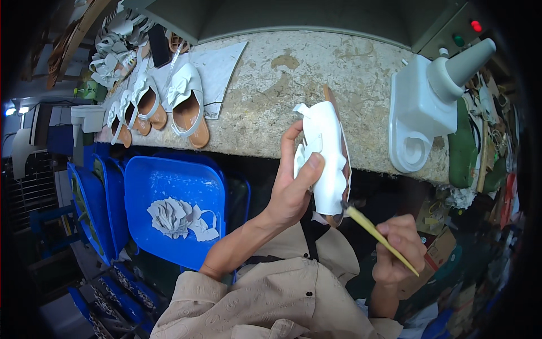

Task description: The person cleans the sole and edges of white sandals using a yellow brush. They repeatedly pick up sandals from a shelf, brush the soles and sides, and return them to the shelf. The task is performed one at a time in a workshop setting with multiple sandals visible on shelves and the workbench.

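Observation:
My left hand is closed around a white sandal form, which is held tilted up on its side above the front edge of the bench. A brown sole shows along its right side and sticks out at both ends. My right hand grips a brush by its yellow tapered handle. The brush's dark tip is at the lower end of the sandal form, by the sole's edge; whether it touches is hard to see. Finished-looking white sandals with bows and tan insoles stand at the bench's left.
A worn, stained bench spans the front. On its right sits a white dispenser with a grey cone. A dark phone lies among white pieces at the back left. A blue chair holds white cut pieces. A cardboard box stands lower right.

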